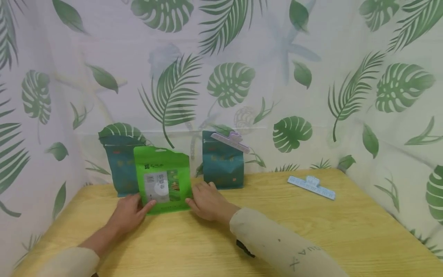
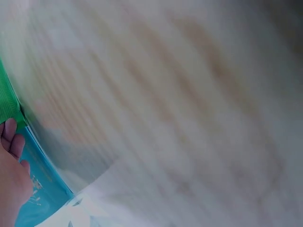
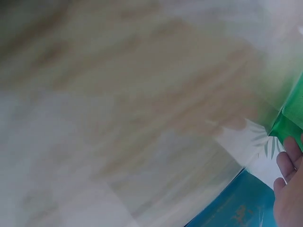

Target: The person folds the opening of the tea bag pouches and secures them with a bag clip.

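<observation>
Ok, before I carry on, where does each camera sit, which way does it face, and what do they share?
Head: worn on the head, facing forward and down at the table and green pouch; left hand, right hand and sleeves show.
Left wrist: on that wrist, tabletop blurred; part of the left hand at its left edge, by green and teal packaging.
Right wrist: on that wrist, tabletop blurred; part of the right hand at its right edge, by green and teal packaging.
Shared: both wrist views catch the green pouch.

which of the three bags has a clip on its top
The teal bag on the right: a purple clip sits slanted across its top. The green bag and the left teal bag show no clip.
</observation>
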Available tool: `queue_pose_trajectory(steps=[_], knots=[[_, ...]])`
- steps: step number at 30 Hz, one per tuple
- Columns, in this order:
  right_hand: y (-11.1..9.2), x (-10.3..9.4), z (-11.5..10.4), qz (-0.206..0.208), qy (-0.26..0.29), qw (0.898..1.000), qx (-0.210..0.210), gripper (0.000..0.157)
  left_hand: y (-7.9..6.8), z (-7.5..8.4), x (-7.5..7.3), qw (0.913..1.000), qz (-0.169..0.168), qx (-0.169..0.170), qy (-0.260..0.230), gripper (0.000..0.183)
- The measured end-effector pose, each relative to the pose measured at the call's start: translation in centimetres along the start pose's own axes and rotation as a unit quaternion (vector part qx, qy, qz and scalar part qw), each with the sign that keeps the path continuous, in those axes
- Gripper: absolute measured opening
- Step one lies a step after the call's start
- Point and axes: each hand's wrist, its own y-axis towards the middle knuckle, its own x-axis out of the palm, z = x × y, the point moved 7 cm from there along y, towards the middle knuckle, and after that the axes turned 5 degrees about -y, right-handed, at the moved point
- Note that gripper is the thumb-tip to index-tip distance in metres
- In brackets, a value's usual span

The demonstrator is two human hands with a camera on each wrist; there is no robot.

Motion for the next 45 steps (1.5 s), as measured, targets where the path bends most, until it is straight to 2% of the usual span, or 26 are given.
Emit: queue_pose_trajectory(steps=[3, 9, 12, 16, 21, 27, 31, 40, 45], knots=[[-0.3, 0.0, 0.5, 0.003, -0.002, 1.000, 0.004, 0.037, 0.3, 0.5, 0.2, 1.0000, 0.001, 0.009, 0.003, 0.048], [-0.7, 0.2, 1.2, -0.002, -0.003, 1.000, 0.004, 0.037, 0.6, 0.7, 0.7, 0.9995, -0.021, -0.021, -0.015, 0.050], [-0.9, 0.3, 1.4, -0.003, -0.003, 1.000, 0.006, 0.037, 0.8, 0.9, 1.1, 0.9993, -0.027, -0.019, -0.017, 0.050], [-1.2, 0.4, 1.7, -0.005, -0.010, 1.000, 0.007, 0.039, 0.8, 1.4, 1.4, 0.9994, -0.010, 0.002, 0.032, 0.049], [-1.6, 0.3, 2.1, -0.006, -0.020, 1.000, 0.005, 0.039, 0.8, 2.1, 1.7, 0.9944, 0.013, 0.006, 0.105, 0.050], [-2.2, 0.6, 2.9, -0.001, -0.022, 1.000, 0.007, 0.038, 1.0, 3.0, 2.5, 0.9909, 0.009, 0.010, 0.134, 0.053], [-2.6, 0.5, 3.5, 0.012, -0.028, 1.000, 0.008, 0.038, 1.0, 3.6, 3.1, 0.9903, -0.004, 0.011, 0.139, 0.056], [-3.8, 0.1, 4.2, 0.016, -0.024, 1.000, -0.006, 0.035, 1.2, 4.5, 3.7, 0.9934, -0.017, 0.017, 0.113, 0.050], [-4.2, 0.5, 4.7, 0.029, -0.031, 0.999, -0.013, 0.035, 1.5, 4.6, 4.3, 0.9945, -0.026, 0.011, 0.100, 0.049]])
